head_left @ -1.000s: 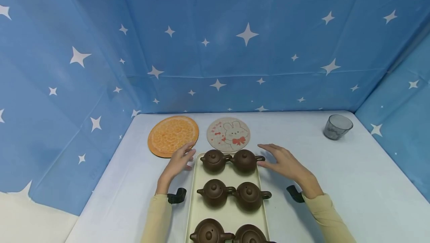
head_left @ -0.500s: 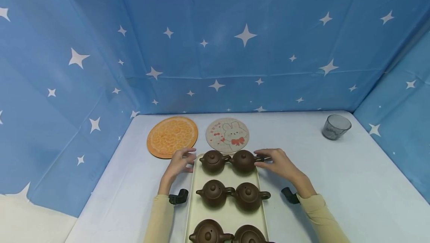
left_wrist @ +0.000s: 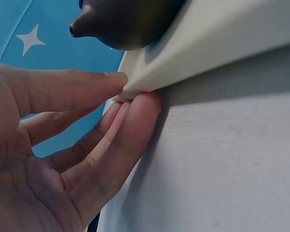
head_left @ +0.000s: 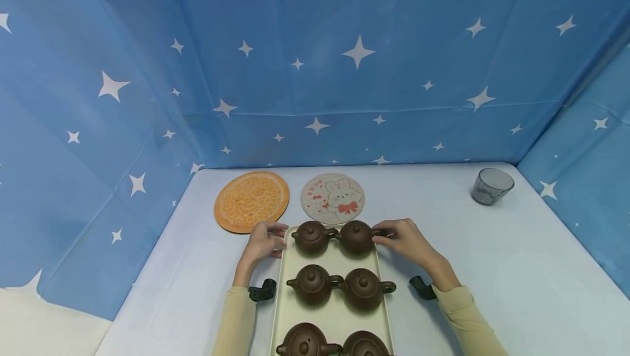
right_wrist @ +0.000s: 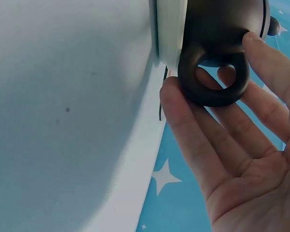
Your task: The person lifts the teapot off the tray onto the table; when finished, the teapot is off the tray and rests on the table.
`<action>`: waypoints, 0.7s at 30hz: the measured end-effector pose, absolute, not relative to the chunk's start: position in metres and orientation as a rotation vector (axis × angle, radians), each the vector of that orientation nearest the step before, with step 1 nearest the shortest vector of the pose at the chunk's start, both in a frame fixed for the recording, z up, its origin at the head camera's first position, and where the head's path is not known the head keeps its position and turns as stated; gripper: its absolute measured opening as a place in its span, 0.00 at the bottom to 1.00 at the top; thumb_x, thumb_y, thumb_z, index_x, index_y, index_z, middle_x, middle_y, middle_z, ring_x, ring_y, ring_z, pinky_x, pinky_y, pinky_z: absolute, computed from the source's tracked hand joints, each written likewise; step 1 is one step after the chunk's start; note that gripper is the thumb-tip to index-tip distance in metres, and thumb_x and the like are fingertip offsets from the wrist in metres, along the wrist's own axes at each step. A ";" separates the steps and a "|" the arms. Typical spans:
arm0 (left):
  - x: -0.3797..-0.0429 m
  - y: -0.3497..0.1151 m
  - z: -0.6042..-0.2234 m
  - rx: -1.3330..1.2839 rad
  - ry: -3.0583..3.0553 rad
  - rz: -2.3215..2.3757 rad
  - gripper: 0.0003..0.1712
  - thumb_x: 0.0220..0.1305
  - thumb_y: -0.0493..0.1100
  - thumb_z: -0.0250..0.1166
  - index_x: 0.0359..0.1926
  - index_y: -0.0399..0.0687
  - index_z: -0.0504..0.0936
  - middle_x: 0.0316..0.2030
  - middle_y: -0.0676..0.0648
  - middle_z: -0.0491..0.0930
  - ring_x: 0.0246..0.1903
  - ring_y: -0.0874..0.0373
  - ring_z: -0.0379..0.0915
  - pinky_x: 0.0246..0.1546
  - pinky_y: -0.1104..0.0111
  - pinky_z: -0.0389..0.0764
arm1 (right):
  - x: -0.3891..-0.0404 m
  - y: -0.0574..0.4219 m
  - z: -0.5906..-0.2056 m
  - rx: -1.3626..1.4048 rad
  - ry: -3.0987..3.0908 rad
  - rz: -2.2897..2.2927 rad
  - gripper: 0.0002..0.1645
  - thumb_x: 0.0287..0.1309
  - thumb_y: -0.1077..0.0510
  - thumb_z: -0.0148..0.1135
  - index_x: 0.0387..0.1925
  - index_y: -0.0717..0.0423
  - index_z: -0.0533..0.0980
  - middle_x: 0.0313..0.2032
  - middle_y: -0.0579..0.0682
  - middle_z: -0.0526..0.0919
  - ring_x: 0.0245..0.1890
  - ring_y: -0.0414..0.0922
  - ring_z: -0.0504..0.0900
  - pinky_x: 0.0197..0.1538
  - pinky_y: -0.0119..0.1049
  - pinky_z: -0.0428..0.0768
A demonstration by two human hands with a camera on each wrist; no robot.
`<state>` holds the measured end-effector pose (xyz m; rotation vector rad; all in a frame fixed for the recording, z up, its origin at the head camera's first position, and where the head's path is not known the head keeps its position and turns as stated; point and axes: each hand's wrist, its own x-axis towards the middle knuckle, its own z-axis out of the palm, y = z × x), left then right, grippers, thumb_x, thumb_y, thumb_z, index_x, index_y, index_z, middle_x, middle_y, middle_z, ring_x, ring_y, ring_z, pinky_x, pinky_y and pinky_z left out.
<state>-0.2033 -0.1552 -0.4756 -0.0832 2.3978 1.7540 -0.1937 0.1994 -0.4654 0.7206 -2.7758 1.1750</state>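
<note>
A cream tray (head_left: 327, 339) bears several dark brown teapots, set in pairs. At its far left corner my left hand (head_left: 263, 242) pinches the rim, thumb above and fingertips beneath, as the left wrist view shows. The spout of the far left teapot (left_wrist: 133, 24) overhangs this corner. My right hand (head_left: 408, 240) is at the far right teapot (head_left: 356, 237). In the right wrist view the thumb (right_wrist: 255, 43) lies against the pot beside the loop handle (right_wrist: 215, 98), and the other fingers curl behind the handle. One lower fingertip reaches the tray's edge.
Beyond the tray lie an orange-slice mat (head_left: 252, 202) and a round rabbit-print mat (head_left: 333, 198). A grey glass (head_left: 492, 186) stands tilted-looking at the far right of the white table (head_left: 492, 268). A blue star-printed curtain (head_left: 275, 82) hangs behind and at the sides.
My right hand has moved left from beside the far right teapot onto its handle. My left hand has come in to the tray's rim and taken hold of it. The tray looks unmoved.
</note>
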 end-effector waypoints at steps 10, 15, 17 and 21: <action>-0.203 -0.156 -0.477 -0.058 2.401 1.744 0.25 0.43 0.22 0.63 0.48 0.31 0.81 0.38 0.36 0.79 0.26 0.52 0.80 0.21 0.61 0.85 | -0.195 0.202 -0.470 0.711 -2.728 1.190 0.11 0.52 0.61 0.69 0.39 0.60 0.84 0.35 0.50 0.87 0.34 0.41 0.85 0.37 0.33 0.84; -0.203 -0.156 -0.480 -0.059 2.403 1.745 0.25 0.43 0.22 0.64 0.48 0.31 0.81 0.38 0.36 0.79 0.27 0.51 0.81 0.21 0.62 0.84 | -0.196 0.202 -0.473 0.721 -2.698 1.257 0.11 0.52 0.62 0.68 0.39 0.61 0.84 0.36 0.52 0.87 0.35 0.42 0.86 0.39 0.30 0.84; -0.203 -0.156 -0.480 -0.066 2.401 1.745 0.26 0.42 0.21 0.64 0.48 0.31 0.81 0.38 0.37 0.79 0.27 0.51 0.81 0.21 0.62 0.84 | -0.197 0.203 -0.474 0.718 -2.686 1.281 0.11 0.52 0.63 0.68 0.40 0.61 0.84 0.36 0.52 0.87 0.37 0.43 0.86 0.41 0.29 0.84; -0.204 -0.157 -0.479 -0.062 2.398 1.751 0.26 0.42 0.21 0.64 0.49 0.31 0.80 0.38 0.37 0.79 0.28 0.51 0.81 0.21 0.62 0.84 | -0.199 0.203 -0.475 0.723 -2.641 1.320 0.11 0.50 0.64 0.69 0.38 0.62 0.85 0.36 0.53 0.88 0.37 0.44 0.87 0.41 0.30 0.84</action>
